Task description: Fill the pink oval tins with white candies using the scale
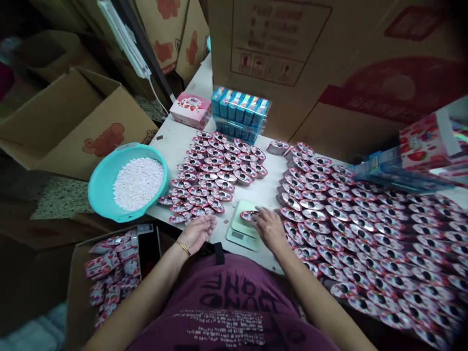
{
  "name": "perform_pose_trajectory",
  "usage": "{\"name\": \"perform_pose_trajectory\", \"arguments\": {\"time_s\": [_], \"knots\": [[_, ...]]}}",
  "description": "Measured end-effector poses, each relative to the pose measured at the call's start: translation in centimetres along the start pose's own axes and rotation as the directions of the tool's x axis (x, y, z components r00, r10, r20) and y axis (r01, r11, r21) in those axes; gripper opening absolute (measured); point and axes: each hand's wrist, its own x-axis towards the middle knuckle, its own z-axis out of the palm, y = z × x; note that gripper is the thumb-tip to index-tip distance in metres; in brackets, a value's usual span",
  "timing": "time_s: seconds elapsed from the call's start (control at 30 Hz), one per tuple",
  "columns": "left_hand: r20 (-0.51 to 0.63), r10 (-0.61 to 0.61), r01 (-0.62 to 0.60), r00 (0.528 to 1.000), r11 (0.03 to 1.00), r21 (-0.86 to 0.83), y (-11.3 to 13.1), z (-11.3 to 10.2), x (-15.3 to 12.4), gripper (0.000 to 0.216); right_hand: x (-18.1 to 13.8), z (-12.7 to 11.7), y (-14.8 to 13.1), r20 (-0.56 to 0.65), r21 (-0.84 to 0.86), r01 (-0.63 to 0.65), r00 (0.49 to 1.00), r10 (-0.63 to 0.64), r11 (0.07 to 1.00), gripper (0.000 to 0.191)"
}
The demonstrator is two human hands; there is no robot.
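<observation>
One camera here, up on the head, looking forward and steeply down: purple printed fabric shirt (234, 307) close below, pale-green rectangular scale (242, 227) just under mid-frame, large brown cardboard box (305, 105) walling off the view beyond.

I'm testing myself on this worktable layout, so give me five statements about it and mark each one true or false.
1. The right hand is at an oval pack over the digital scale. True.
2. The left hand rests on the digital scale. False: the left hand is to the left of it.
3. The turquoise basin holds small white pieces. True.
4. The gold bracelet is on the right wrist. False: it is on the left wrist.
5. The larger group of oval packs stands to the right of the scale. True.
</observation>
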Motion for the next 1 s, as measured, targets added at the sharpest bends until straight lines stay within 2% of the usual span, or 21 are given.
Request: {"name": "perform_pose_trajectory", "arguments": {"time_s": [0.07,0.17,0.33,0.47,0.53,0.67,0.73,0.83,1.0], "knots": [[-0.016,0.087,-0.086,0.996,0.993,0.083,0.7,-0.5,0.1,0.022,-0.9,-0.9,0.8,-0.106,0.078,-0.073,0.991,0.081,0.994,0.024],[-0.018,0.195,-0.185,0.981,0.951,0.246,1.3,-0.6,0.7,0.022,-2.4,-2.5,1.8,-0.226,0.196,-0.194,0.945,0.236,0.961,0.022],[0.030,0.282,-0.262,0.959,0.840,0.475,1.0,1.0,2.1,0.021,-3.9,-3.3,1.7,-0.290,0.319,-0.284,0.879,0.378,0.904,0.019],[0.111,0.304,-0.309,0.946,0.743,0.594,0.8,2.0,2.5,0.021,-4.4,-3.2,1.2,-0.299,0.337,-0.280,0.874,0.384,0.899,0.017],[0.203,0.335,-0.379,0.920,0.627,0.681,0.7,2.5,2.6,0.022,-4.6,-3.1,1.2,-0.305,0.339,-0.265,0.877,0.372,0.903,0.016],[0.420,0.422,-0.537,0.803,0.209,0.817,0.5,4.0,2.9,0.020,-5.2,-2.9,1.4,-0.297,0.336,-0.241,0.890,0.345,0.911,0.016],[0.501,0.423,-0.573,0.755,0.055,0.817,0.3,5.0,3.2,0.018,-5.6,-2.8,1.6,-0.274,0.340,-0.241,0.899,0.341,0.909,0.016],[0.571,0.400,-0.605,0.717,-0.051,0.795,-0.2,6.5,3.7,0.016,-6.4,-2.8,1.7,-0.244,0.348,-0.251,0.906,0.346,0.903,0.017],[0.615,0.362,-0.619,0.701,-0.121,0.776,-1.0,8.0,4.3,0.013,-7.9,-2.2,1.7,-0.202,0.370,-0.282,0.906,0.372,0.886,0.018]]}}
